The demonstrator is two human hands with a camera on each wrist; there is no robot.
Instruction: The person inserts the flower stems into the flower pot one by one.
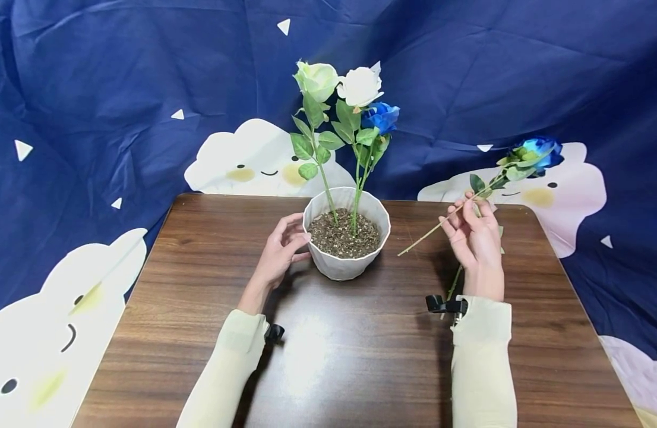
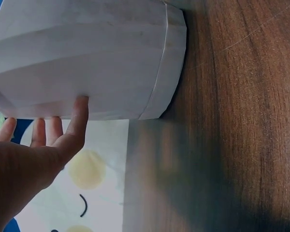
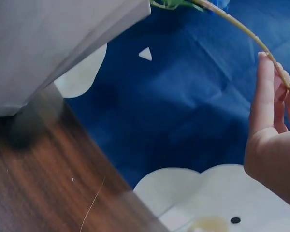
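A white faceted flowerpot (image 1: 341,268) filled with brown soil (image 1: 347,238) stands near the table's back edge. From it rise a pale green rose (image 1: 318,81), a white rose (image 1: 360,87) and a small blue rose (image 1: 382,117). My left hand (image 1: 277,254) rests its fingertips against the pot's left side; the left wrist view shows the fingers (image 2: 77,121) along its wall. Right of the pot, my right hand (image 1: 478,238) pinches the stem of a second blue rose (image 1: 539,153). That rose slants, bloom up to the right, bare stem end (image 3: 222,13) toward the pot.
Another green stem (image 1: 455,282) lies on the wooden table (image 1: 360,356), partly hidden under my right hand and wrist. A dark blue cloth (image 1: 147,71) with smiling clouds hangs behind the table. Black wrist mounts (image 1: 445,304) sit at both cuffs.
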